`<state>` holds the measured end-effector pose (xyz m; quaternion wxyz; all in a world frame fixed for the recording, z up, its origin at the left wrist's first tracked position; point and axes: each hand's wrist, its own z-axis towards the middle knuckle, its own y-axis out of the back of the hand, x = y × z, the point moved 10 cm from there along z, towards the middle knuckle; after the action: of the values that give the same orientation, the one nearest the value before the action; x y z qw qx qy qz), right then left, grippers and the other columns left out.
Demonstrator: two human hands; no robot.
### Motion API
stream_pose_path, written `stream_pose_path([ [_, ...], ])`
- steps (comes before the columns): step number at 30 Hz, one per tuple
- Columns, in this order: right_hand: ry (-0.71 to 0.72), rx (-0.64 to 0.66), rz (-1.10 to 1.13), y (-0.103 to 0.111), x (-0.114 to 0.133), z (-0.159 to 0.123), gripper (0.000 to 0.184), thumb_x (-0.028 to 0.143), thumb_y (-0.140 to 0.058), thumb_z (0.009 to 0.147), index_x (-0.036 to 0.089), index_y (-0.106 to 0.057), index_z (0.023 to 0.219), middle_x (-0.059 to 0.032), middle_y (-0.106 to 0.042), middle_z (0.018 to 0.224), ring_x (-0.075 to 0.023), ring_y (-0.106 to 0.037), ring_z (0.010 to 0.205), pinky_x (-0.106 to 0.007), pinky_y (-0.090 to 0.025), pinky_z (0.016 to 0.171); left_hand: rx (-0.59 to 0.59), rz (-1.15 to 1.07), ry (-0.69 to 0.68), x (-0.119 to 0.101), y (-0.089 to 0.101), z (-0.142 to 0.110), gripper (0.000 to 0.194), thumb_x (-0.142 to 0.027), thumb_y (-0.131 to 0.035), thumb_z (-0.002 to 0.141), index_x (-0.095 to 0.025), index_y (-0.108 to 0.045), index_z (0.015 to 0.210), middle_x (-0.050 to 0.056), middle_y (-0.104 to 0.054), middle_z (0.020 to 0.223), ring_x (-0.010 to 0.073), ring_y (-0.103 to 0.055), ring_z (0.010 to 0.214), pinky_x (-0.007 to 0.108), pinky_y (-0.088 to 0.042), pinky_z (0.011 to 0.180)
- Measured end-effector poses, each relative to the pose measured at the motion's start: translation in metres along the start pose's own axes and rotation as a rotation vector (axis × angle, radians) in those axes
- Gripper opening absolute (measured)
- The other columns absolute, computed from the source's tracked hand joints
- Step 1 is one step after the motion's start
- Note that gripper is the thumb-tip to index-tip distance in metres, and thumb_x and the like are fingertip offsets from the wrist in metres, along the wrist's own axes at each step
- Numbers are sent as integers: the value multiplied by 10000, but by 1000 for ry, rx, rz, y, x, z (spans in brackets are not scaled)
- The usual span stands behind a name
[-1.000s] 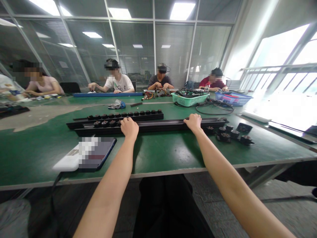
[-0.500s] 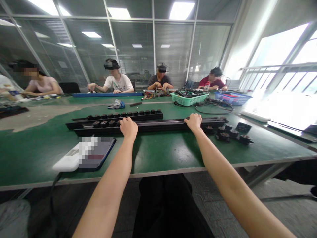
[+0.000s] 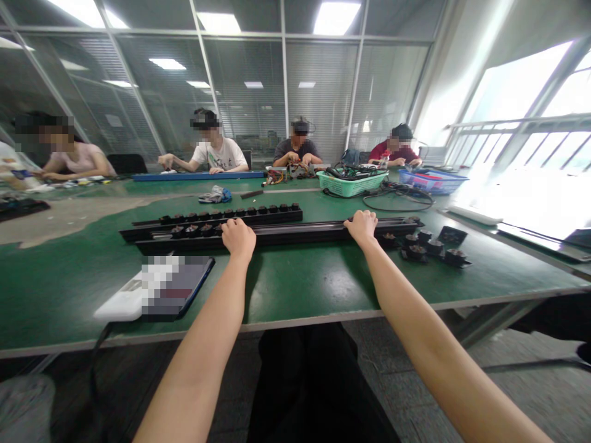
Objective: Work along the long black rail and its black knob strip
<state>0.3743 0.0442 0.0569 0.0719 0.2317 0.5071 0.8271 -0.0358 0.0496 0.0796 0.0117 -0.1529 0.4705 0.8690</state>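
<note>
A long black channel rail [image 3: 300,237] lies lengthwise before me on the green table. Left of its middle, my left hand [image 3: 239,237] is closed over it, knuckles up and fingertips hidden behind. Farther right, my right hand [image 3: 363,226] grips the same rail, its thumb along the near side; whether a small part is under either hand cannot be made out. Several small round black units [image 3: 191,230] sit in a row just left of my left hand. To the right of my right hand lie loose black units [image 3: 434,247], some with bare metal tops.
Behind lies another black rail [image 3: 289,215] lined with round units. A phone [image 3: 184,292] and a white object [image 3: 122,301] lie near left. Farther back are a green basket [image 3: 353,184], a blue basket [image 3: 434,183], black cables [image 3: 401,200] and a crumpled cloth [image 3: 215,195]. Several people sit opposite.
The view has shifted very slightly. Both hands stay in the same places on the rail, and nothing is visibly taken up or let go.
</note>
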Motion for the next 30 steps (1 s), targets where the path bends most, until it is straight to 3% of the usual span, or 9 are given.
stream_pose_path([
  [30,-122,-7,60,1,-21,3,412,246,-525,949,22,-697,1249,-303,-571,1339,-401,-468,1307,-479,-365,1062,5,-18,3,0,1,-1,405,-191,-407,984,-101,-661,1286,236,-618,1352,382,-528,1326,486,-503,1060],
])
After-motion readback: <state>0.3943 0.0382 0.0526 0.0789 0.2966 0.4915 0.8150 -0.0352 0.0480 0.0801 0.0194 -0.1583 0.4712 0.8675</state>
